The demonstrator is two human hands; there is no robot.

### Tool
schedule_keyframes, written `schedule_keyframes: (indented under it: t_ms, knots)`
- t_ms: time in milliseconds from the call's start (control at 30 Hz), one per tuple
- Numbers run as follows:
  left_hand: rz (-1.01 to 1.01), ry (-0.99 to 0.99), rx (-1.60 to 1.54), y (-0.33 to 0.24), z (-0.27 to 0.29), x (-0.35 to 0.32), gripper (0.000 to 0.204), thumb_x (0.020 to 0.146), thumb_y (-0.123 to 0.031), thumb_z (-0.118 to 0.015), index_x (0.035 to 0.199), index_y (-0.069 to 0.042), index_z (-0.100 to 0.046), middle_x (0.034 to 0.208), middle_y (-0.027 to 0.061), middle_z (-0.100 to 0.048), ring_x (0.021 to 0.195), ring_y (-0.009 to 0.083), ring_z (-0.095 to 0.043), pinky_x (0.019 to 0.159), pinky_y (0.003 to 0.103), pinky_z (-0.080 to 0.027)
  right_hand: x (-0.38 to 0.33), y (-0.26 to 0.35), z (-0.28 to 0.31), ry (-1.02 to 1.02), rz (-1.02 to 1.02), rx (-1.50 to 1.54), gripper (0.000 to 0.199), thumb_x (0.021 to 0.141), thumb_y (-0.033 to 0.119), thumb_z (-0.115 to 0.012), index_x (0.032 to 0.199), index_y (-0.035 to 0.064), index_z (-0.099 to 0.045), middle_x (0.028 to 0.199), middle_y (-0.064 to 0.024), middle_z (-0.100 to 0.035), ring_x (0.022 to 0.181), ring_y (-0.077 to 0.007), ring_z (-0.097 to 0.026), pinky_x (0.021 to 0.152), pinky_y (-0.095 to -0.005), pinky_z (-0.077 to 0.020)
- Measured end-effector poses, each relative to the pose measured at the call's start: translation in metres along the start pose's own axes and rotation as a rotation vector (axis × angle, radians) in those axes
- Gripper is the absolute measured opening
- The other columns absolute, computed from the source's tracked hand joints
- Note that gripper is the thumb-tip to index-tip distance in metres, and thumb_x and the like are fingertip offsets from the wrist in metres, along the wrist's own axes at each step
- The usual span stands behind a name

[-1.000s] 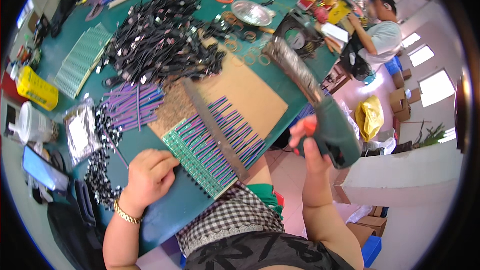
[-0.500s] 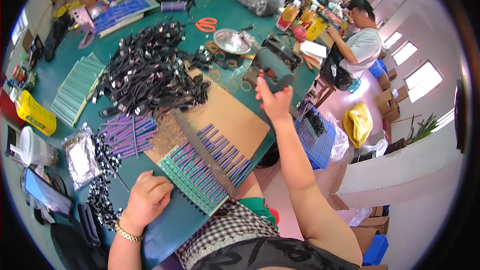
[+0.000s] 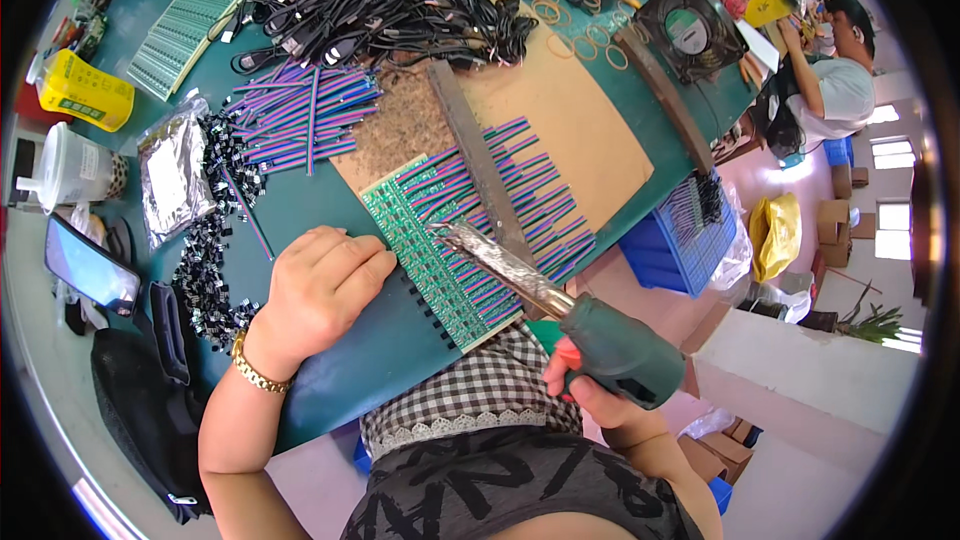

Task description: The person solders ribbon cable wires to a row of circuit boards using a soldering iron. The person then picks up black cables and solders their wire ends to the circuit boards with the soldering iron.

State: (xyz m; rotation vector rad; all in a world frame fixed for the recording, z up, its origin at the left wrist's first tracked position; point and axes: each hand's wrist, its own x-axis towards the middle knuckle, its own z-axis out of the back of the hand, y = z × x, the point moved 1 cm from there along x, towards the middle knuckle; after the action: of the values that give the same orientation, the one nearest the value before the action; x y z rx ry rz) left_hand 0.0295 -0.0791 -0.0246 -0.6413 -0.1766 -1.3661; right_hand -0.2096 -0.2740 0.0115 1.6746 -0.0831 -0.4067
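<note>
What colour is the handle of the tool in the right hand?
Dark green, with an orange-red trigger; the soldering gun's handle shows best in the head view.

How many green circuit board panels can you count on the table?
2. One circuit board panel lies near the table edge, beside the left hand, under the soldering tool held by the right hand. Another panel lies far left. Cables may hide others.

The metal bar (image 3: 478, 162) is covering the middle of the purple wire row (image 3: 520, 190), and the soldering tool (image 3: 560, 315) is crossing the lower part of the green circuit board (image 3: 430, 240), hiding whether its tip is touching. The right hand (image 3: 590, 395) is showing only fingertips behind the tool's green handle. At the left frame edge, the phone (image 3: 88, 265) and plastic cup (image 3: 70, 168) are being bent by the lens, their details too small to tell.
</note>
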Motion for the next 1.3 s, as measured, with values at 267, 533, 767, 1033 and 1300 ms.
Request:
schedule_keyframes:
  t_ms: [267,533,767,1033,1300]
  knots:
    - [0.055,-0.02,-0.055,0.003,-0.003,-0.002,0.023,0.068,-0.005,-0.075,0.089,-0.006,-0.065,0.087,0.0053,-0.064,0.074,0.024,-0.063,0.074,0.039,-0.054,0.004,-0.036,-0.004,0.136,0.144,-0.233,0.033,0.088,0.02,-0.063,0.11,-0.0049,-0.057,0.084,-0.0137,-0.062,0.066,-0.0177,-0.063,0.059,-0.0303,-0.0519]
    - [0.054,-0.011,-0.065,0.003,-0.003,0.001,0.023,0.07,-0.003,-0.074,0.09,-0.006,-0.064,0.086,0.0055,-0.064,0.074,0.0244,-0.063,0.074,0.04,-0.054,-0.001,-0.046,-0.013,0.082,0.024,-0.241,0.025,0.076,0.003,-0.07,0.1,-0.001,-0.065,0.082,-0.0088,-0.066,0.069,-0.0245,-0.065,0.064,-0.0311,-0.0515]
    - [0.064,-0.03,-0.076,-0.001,-0.002,0.003,0.024,0.066,0.003,-0.075,0.086,-0.005,-0.064,0.082,0.0076,-0.065,0.07,0.0257,-0.064,0.078,0.039,-0.055,0.0,-0.046,-0.014,0.127,0.062,-0.293,0.024,0.075,0.003,-0.07,0.098,-0.0008,-0.065,0.079,-0.0068,-0.066,0.068,-0.0234,-0.066,0.062,-0.0308,-0.0514]
    - [0.057,-0.025,-0.066,0.001,-0.005,0.003,0.019,0.071,-0.002,-0.074,0.088,-0.005,-0.065,0.086,0.0061,-0.064,0.074,0.0249,-0.063,0.075,0.038,-0.054,0.002,-0.036,-0.006,0.024,-0.011,0.003,0.03,0.085,0.011,-0.064,0.114,0.0031,-0.058,0.086,-0.01,-0.062,0.071,-0.0153,-0.062,0.062,-0.0278,-0.0514]
    - [0.163,-0.019,-0.126,-0.004,0.003,0.002,0.023,0.068,0.006,-0.066,0.089,-0.003,-0.064,0.087,0.0106,-0.064,0.076,0.031,-0.063,0.086,0.042,-0.055,0.053,-0.018,0.041,-0.188,0.444,0.147,0.036,0.092,0.013,-0.059,0.125,0.0003,-0.052,0.097,-0.0123,-0.062,0.071,-0.0141,-0.061,0.063,-0.0274,-0.0501]
